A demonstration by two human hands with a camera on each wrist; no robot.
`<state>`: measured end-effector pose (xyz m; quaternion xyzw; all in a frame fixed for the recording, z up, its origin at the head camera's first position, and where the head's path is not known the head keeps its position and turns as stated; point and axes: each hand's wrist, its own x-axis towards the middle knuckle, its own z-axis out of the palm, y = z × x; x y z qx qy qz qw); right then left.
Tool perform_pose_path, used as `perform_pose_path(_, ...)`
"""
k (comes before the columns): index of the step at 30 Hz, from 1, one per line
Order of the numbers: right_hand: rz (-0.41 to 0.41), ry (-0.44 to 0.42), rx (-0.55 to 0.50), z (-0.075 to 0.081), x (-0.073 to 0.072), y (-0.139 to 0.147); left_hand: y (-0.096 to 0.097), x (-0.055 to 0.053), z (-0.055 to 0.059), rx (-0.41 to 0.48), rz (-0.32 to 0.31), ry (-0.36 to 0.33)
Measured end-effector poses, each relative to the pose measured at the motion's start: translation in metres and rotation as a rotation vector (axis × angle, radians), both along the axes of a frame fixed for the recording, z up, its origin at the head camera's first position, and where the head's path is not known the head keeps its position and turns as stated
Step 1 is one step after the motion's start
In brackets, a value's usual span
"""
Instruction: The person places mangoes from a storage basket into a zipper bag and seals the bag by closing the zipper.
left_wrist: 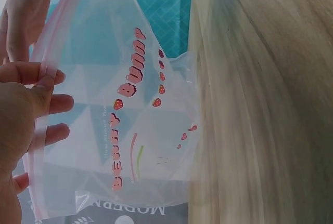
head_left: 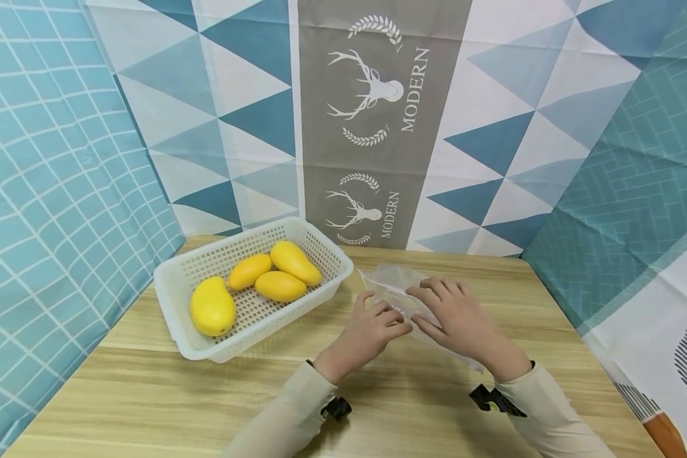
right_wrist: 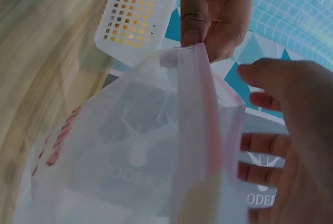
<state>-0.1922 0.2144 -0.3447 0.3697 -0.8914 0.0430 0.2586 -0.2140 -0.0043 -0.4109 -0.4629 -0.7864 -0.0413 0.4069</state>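
Note:
A clear zip bag (head_left: 397,275) with a pink zip strip and red "Berry Bunny" lettering stands out over the table between both hands. My left hand (head_left: 363,337) pinches the strip between thumb and fingers; in the left wrist view the fingers of that hand (left_wrist: 18,117) show through the film. From the right wrist view, the left hand (right_wrist: 223,13) grips one end of the mouth. My right hand (head_left: 466,324) is beside the mouth edge, its fingers spread and thumb apart, with fingertips partly hidden behind the strip.
A white perforated plastic basket (head_left: 172,286) sits at the back left of the wooden table (head_left: 263,394), holding several yellow mangoes (head_left: 280,286). Behind the table hangs a patterned cloth (head_left: 252,127), and a blue tiled-print cloth (head_left: 46,191) borders the left side.

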Motion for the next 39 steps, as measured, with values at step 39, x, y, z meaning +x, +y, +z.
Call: perform_pose_path(39,0.106,0.247,0.316,0.025,-0.011,0.027,-0.028,-0.004,-0.006,-0.097,-0.104,-0.035)
